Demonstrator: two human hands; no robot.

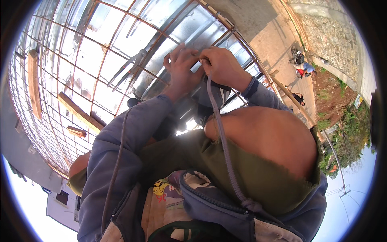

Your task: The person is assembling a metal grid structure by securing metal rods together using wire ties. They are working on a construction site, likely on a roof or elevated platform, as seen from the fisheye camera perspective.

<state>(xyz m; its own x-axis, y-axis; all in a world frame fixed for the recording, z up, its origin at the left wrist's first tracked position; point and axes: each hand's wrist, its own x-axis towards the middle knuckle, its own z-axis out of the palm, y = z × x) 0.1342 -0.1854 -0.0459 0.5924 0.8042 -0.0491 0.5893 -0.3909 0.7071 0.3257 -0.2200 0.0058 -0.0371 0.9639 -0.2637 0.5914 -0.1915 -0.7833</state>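
Observation:
Both hands are close together over a grid of rusty steel bars [105, 48] laid above shiny metal sheets. My left hand [182, 69] has its fingers bent, the thumb and fingertips drawn in toward the right hand. Beside it my right hand [224, 66] is closed, thumb pressed on the forefinger. Whatever lies between the fingertips is too small or too hidden to name. Left of my left hand, a pair of metal pincers [130, 66] with long handles rests on the bars. Grey jacket cords [217, 117] hang down in front, one passing just below my right hand.
Wooden pieces [78, 111] lie on the grid at the left, with another upright-looking plank [34, 82] farther left. The deck's edge [258, 60] runs along the right. Below it, a person in blue [309, 69] is by a motorbike [298, 58], and another person [298, 98] is nearby.

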